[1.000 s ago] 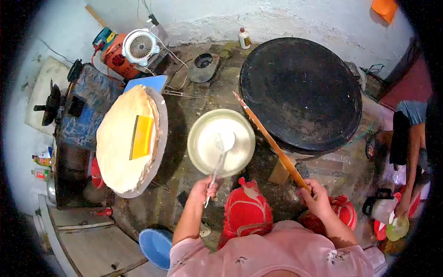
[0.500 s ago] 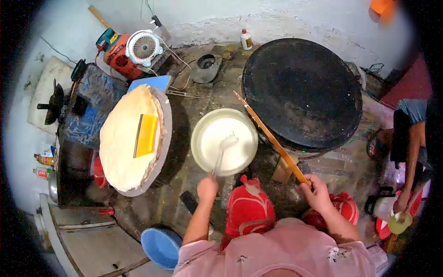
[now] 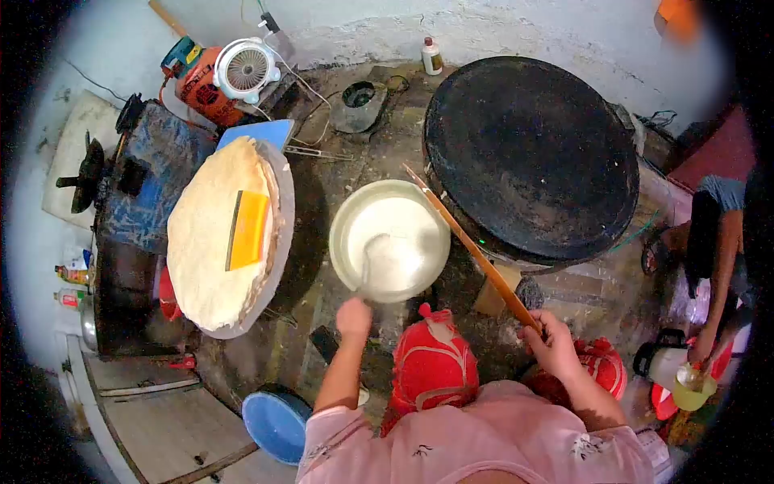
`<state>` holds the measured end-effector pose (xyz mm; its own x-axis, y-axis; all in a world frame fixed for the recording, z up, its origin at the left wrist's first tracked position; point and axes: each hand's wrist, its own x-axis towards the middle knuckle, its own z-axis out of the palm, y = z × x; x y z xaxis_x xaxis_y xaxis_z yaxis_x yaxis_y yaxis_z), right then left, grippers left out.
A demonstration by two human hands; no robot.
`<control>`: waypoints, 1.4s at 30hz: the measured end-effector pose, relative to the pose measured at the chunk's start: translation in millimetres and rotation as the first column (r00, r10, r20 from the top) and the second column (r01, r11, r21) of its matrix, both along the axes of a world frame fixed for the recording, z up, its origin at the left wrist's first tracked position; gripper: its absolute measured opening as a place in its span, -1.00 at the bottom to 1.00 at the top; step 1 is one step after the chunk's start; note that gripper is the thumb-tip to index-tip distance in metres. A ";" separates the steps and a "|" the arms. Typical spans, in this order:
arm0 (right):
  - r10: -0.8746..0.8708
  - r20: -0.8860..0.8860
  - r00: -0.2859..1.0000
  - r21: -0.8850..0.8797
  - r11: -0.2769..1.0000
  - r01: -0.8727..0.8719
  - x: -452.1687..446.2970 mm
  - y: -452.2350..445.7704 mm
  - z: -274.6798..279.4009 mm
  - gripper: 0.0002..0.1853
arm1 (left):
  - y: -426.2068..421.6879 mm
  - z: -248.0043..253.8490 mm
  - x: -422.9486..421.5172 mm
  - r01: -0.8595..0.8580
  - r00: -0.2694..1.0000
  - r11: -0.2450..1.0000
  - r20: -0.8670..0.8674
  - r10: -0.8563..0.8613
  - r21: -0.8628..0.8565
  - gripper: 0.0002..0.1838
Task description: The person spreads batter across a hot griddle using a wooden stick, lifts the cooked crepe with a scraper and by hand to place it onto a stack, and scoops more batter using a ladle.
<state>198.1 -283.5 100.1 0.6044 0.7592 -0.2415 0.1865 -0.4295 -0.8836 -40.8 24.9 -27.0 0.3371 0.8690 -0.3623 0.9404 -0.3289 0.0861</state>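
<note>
My left hand (image 3: 353,318) is closed round the handle of a ladle (image 3: 368,262), whose bowl dips into the white batter in a large basin (image 3: 339,256). In my right hand (image 3: 553,345) is the lower end of a long wooden stick (image 3: 486,269). Its pointed tip lies over the basin's upper right rim, beside the round black griddle (image 3: 528,153). To the left, a stack of thin flatbreads (image 3: 205,234) rests on a round board, with a yellow scraper (image 3: 247,231) on top.
A gas cylinder (image 3: 201,87), a white blower (image 3: 247,70) and a small bottle (image 3: 431,56) stand near the wall. A blue basin (image 3: 276,426) sits at the lower left. At the right edge, another person's arm (image 3: 726,266) reaches down to a yellow-green bowl (image 3: 694,389).
My left hand and the ladle have moved left within the basin, and the ladle's bowl has sunk into the batter. My right hand still holds the stick, nearly unmoved.
</note>
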 end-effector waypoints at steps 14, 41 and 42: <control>-0.088 -0.189 0.978 -0.015 0.996 0.087 1.2 0.4 10.8 -0.83 | -3.2 45.2 -11.9 0.012 0.360 0.066 0.066 0.931 -0.998 -0.70; -0.168 -0.204 0.965 -0.007 0.985 0.170 35.9 -37.2 38.9 -0.92 | -16.2 41.6 10.0 0.071 0.192 0.119 0.131 0.973 -0.990 -0.88; -0.171 -0.179 0.969 -0.024 0.985 0.169 38.5 -42.1 33.4 -0.92 | -17.7 36.1 5.8 0.044 0.191 0.097 0.104 0.976 -0.994 -0.88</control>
<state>236.5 -325.7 133.5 0.6704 0.6466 -0.3639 -0.0514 -0.4488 -0.8922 -35.0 7.3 9.1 0.4574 0.3432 -0.8204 0.0806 0.9027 0.4226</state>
